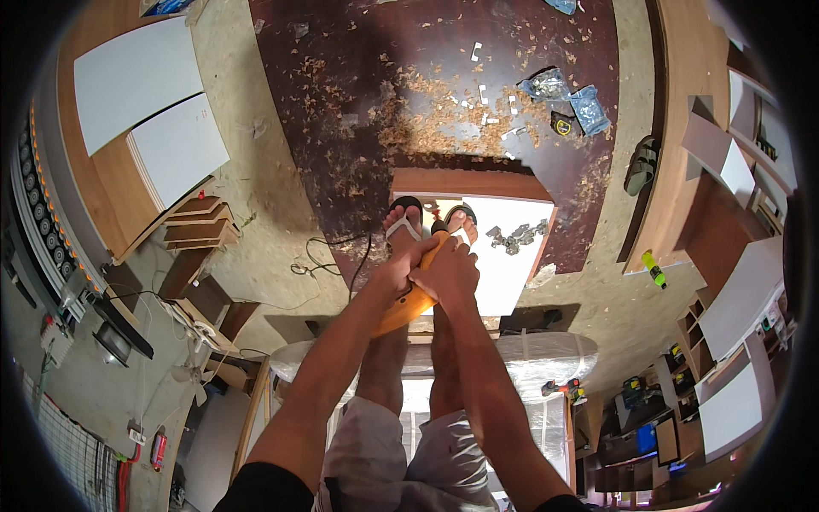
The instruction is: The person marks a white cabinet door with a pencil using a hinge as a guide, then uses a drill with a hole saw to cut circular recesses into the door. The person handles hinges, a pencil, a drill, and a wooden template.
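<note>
My left hand [404, 268] and my right hand [450, 270] are both wrapped round an orange corded drill [403, 314], the left on its near left side and the right on its far right side. The drill's dark front end [439, 227] points away from me, between my sandalled feet. Beneath it is a white board [499, 286] with brown edges, on which my feet rest. A pile of metal hinges [518, 236] lies on the board, right of my right foot. The drill's tip and the spot it meets are too small to make out.
Wood shavings and small white brackets [483, 94] litter the dark red sheet [341, 111] ahead. Blue plastic packets [589, 109] and a tape measure [561, 125] lie right. A black cable [362, 271] loops left. Behind me is a wrapped panel [554, 352] with a cordless drill [565, 390].
</note>
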The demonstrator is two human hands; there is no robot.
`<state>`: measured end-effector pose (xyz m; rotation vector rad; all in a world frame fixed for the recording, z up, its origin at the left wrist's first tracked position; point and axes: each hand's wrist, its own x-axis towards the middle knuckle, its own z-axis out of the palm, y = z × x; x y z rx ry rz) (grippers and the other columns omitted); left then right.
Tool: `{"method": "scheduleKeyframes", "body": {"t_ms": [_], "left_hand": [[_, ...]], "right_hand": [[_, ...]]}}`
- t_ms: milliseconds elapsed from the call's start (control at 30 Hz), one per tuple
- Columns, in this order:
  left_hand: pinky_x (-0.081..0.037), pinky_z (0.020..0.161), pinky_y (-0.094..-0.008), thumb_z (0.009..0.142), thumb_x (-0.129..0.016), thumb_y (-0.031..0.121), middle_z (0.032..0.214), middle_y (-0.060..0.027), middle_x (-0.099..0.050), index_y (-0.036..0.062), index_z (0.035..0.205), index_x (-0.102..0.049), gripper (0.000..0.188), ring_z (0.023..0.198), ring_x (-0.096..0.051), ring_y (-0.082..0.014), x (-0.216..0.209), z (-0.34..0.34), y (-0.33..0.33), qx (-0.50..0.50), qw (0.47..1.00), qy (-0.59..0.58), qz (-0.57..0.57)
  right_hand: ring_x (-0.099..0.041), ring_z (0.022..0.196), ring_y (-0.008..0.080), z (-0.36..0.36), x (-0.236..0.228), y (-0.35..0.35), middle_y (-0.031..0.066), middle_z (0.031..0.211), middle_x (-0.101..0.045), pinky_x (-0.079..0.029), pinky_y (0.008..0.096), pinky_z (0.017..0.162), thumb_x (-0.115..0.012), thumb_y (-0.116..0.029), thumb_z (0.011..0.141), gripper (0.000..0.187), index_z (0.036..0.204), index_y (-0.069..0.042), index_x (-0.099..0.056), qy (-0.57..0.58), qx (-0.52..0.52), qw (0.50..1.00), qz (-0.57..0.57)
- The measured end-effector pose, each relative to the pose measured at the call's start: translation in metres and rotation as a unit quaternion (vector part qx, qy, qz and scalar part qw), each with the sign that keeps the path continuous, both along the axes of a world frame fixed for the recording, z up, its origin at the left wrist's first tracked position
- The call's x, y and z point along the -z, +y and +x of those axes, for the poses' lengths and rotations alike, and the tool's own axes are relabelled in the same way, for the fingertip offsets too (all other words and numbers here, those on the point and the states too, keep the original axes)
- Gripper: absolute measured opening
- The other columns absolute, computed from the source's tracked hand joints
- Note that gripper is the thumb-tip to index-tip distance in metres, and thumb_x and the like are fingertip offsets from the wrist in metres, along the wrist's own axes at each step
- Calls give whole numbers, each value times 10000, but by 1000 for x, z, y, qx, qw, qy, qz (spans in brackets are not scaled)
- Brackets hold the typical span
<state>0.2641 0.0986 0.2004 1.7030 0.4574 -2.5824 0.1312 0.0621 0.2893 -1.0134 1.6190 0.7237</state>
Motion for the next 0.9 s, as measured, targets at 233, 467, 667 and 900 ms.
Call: {"method": "scheduleKeyframes", "body": {"t_ms": [233, 467, 667, 900], "left_hand": [[-616, 1022, -409, 1179, -550, 389, 1313, -100, -740, 50, 1495, -597, 466, 1154, -753, -251, -41, -36, 5, -330, 944, 10, 1], [-601, 949, -363, 1164, -547, 448, 1255, -76, -717, 55, 1426, -638, 481, 1118, -721, -196, -55, -52, 1, -374, 924, -12, -81], [-610, 910, -354, 1071, -700, 409, 1145, -56, -708, 81, 1330, -636, 423, 1055, -734, -187, -40, -35, 10, -308, 949, -57, -34], [-626, 799, -360, 1043, -711, 417, 1052, -68, -714, 75, 1290, -616, 433, 908, -746, -202, -17, -24, 42, -259, 966, -21, -8]], "right_hand": [[-693, 1235, 368, 6, -94, 44, 227, 1441, -589, -642, 468, 967, -879, -243, 879, 937, 1633, -5, -377, -100, 522, 841, -98], [-726, 842, 177, -10, -101, 74, 103, 1033, -709, -607, 320, 677, -722, -85, 925, 477, 1376, 25, -612, -67, 476, 875, -50], [-757, 938, 323, 13, -56, 116, 191, 1080, -756, -597, 440, 803, -737, -109, 891, 497, 1365, 0, -637, -53, 466, 877, -108], [-784, 1006, 405, 26, -44, 146, 218, 1069, -775, -601, 480, 871, -706, -64, 879, 472, 1339, 25, -644, -53, 498, 854, -144]]}}
